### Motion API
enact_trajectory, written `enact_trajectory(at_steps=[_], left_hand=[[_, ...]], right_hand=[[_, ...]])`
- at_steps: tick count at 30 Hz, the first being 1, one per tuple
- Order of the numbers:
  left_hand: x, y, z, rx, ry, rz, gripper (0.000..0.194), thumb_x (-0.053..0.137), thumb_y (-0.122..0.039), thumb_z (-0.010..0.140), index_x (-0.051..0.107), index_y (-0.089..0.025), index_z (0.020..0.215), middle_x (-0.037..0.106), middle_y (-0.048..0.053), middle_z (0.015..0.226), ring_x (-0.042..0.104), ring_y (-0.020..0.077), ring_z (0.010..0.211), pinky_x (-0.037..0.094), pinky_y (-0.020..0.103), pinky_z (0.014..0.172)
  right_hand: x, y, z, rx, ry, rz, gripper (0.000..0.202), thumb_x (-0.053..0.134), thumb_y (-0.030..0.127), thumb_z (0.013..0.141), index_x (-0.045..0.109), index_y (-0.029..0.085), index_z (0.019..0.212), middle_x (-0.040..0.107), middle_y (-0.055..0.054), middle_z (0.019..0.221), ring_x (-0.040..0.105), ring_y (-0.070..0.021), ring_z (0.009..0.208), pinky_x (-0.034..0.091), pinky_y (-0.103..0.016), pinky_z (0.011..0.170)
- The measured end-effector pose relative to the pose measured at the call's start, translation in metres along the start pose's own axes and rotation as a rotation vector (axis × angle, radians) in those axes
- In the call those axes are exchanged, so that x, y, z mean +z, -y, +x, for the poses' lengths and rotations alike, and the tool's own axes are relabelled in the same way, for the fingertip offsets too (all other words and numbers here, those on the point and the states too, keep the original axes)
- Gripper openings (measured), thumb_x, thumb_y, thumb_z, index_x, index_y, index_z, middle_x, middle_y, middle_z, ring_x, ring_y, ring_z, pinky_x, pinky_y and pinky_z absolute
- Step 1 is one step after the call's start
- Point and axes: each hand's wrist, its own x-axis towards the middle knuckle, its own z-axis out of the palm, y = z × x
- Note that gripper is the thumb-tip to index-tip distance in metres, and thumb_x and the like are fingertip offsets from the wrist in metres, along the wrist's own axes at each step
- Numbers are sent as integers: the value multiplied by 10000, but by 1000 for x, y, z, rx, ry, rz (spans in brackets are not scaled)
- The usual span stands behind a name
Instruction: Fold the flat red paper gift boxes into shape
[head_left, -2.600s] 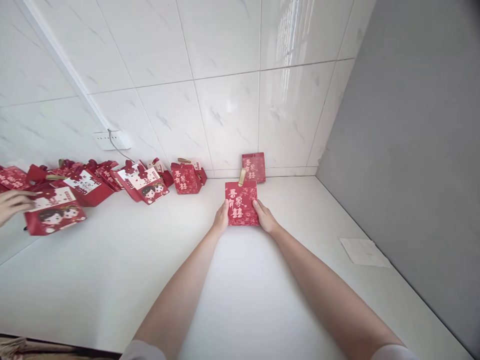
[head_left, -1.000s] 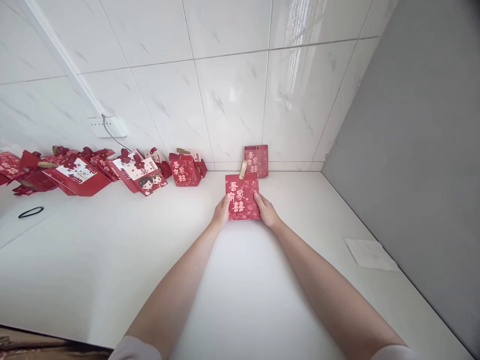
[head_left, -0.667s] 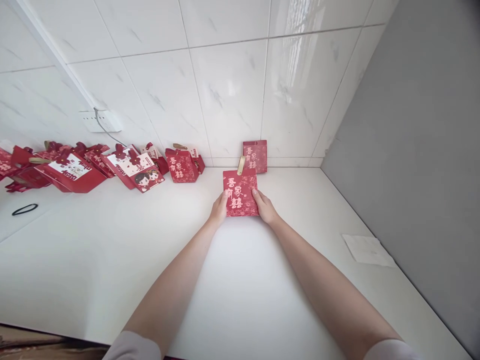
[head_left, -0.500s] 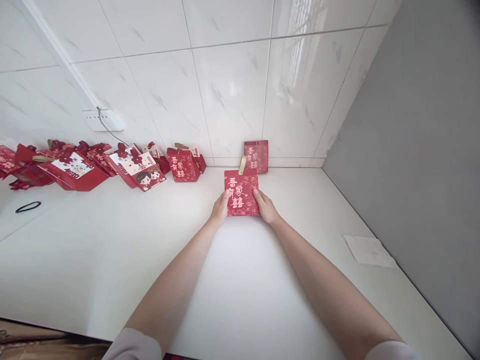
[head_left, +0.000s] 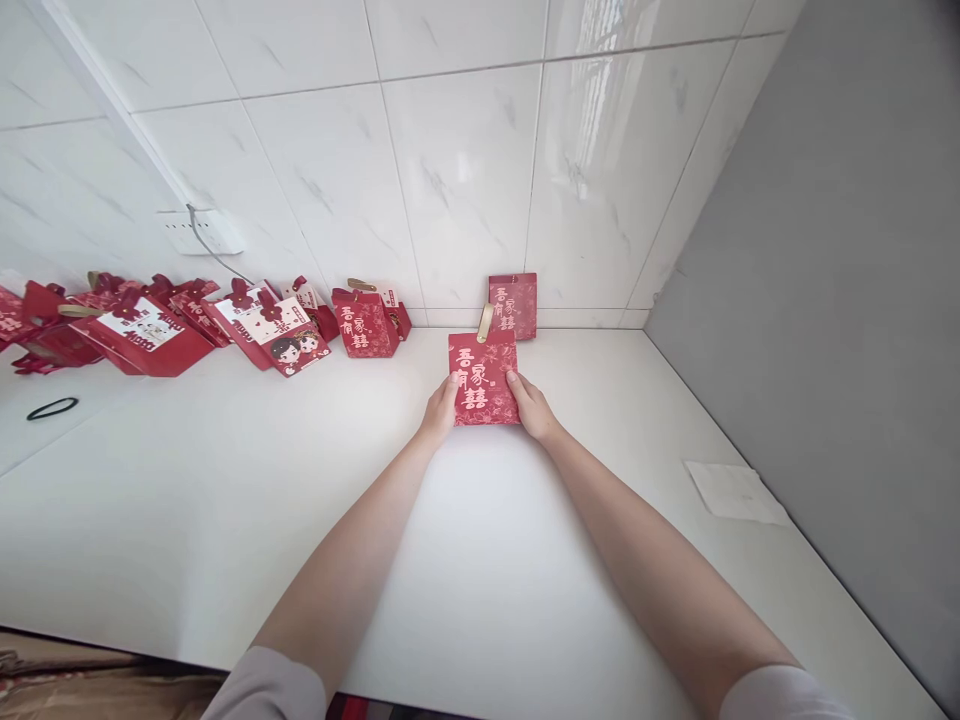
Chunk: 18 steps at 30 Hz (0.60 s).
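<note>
Between my hands is a red gift box (head_left: 484,385) with pale pink Chinese characters, a floral print and a gold ribbon loop (head_left: 486,321) at its top. My left hand (head_left: 441,408) grips its left side, thumb on the front. On the right side my right hand (head_left: 531,405) holds it the same way. The fingers behind the box are hidden. A matching red box (head_left: 517,300) stands against the wall just behind, partly covered by the held one.
Several red and white gift boxes (head_left: 274,328) crowd the wall side of the white table (head_left: 480,560) at left, with another red box (head_left: 365,325) beside them. A black loop (head_left: 52,409) lies at far left. White paper (head_left: 736,492) rests by the grey panel (head_left: 840,300); a socket (head_left: 199,232) is on the tiles.
The whole view has shifted up slightly. Both hands keep the same hold on the red gift box, and nothing else has visibly moved.
</note>
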Motion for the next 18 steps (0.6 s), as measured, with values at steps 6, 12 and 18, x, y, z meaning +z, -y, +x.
enact_trajectory(at_steps=[6, 12, 18], left_hand=[[0, 1, 0, 17, 7, 6, 629, 364, -682, 911, 617, -234, 1273, 601, 50, 1364, 512, 273, 1317, 409, 385, 1111], [0, 1, 0, 30, 7, 14, 613, 358, -669, 919, 614, -240, 1274, 616, 45, 1346, 521, 270, 1306, 399, 392, 1118], [3, -4, -2, 35, 8, 23, 612, 348, -666, 923, 634, -230, 1244, 623, 48, 1336, 530, 262, 1297, 406, 378, 1110]], right_hand=[[-1, -1, 0, 6, -8, -13, 596, 374, 718, 890, 664, 251, 1122, 711, -47, 1119, 590, -264, 1141, 393, -385, 1048], [-1, -2, 1, 3, -4, 0, 597, 375, 719, 890, 662, 244, 1110, 689, -41, 1200, 595, -255, 1131, 411, -371, 1031], [-2, 0, -1, -1, -7, -4, 601, 370, 716, 893, 663, 246, 1124, 685, -41, 1212, 597, -259, 1129, 405, -379, 1033]])
